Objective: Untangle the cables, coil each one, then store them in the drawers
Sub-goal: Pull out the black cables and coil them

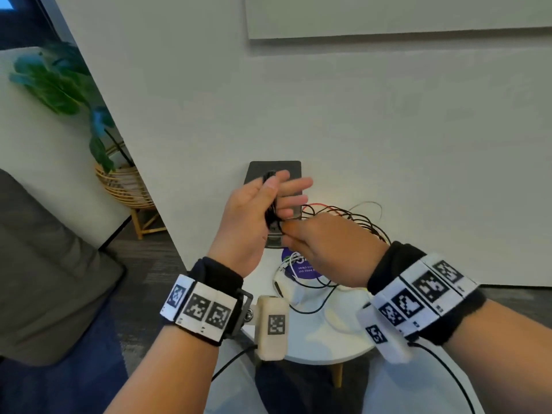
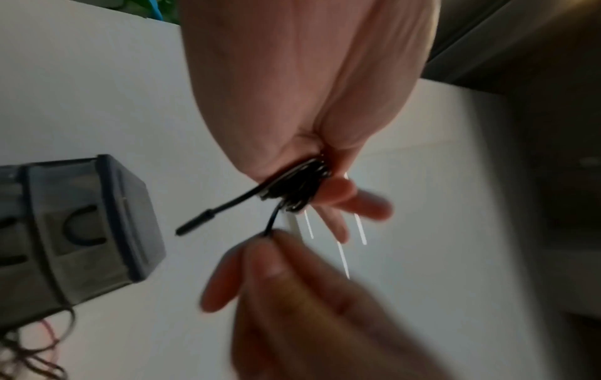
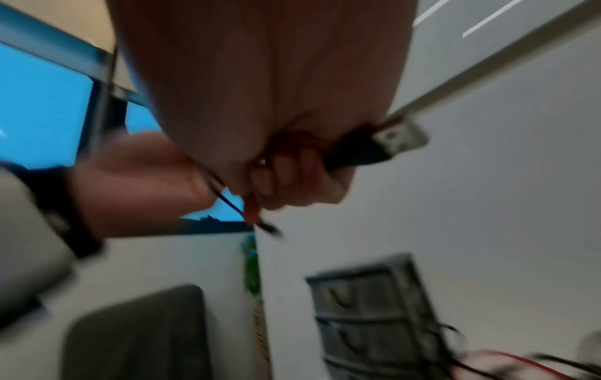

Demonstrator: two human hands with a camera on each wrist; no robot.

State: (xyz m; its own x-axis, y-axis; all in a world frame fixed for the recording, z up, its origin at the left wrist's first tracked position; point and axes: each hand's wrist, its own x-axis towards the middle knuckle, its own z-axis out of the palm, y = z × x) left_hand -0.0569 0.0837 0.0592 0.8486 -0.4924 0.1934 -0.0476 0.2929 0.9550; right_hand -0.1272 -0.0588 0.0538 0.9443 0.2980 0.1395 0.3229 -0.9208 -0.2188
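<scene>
Two hands: yours meet above the round white table (image 1: pixel 313 351), in front of the wall.
Left hand (image 1: pixel 254 213): your thumb presses a black coiled cable (image 2: pixel 299 185) against the palm while the fingers (image 1: pixel 294 186) stretch out straight; one plug end (image 2: pixel 195 223) sticks free.
Right hand (image 1: pixel 325 243): your fingertips pinch the cable's loose strand (image 2: pixel 272 220) just below the coil; a USB plug (image 3: pixel 401 138) pokes out past your curled fingers.
On the table: a tangle of black, red and white cables (image 1: pixel 343 216) lies under and behind your right hand, partly covering a purple sticker (image 1: pixel 301 270).
Drawers: the small grey drawer unit (image 1: pixel 274 171) stands against the wall, mostly hidden by your hands.
Farther left: a plant in a wicker stand (image 1: pixel 125 186) and a grey sofa (image 1: pixel 44 264).
</scene>
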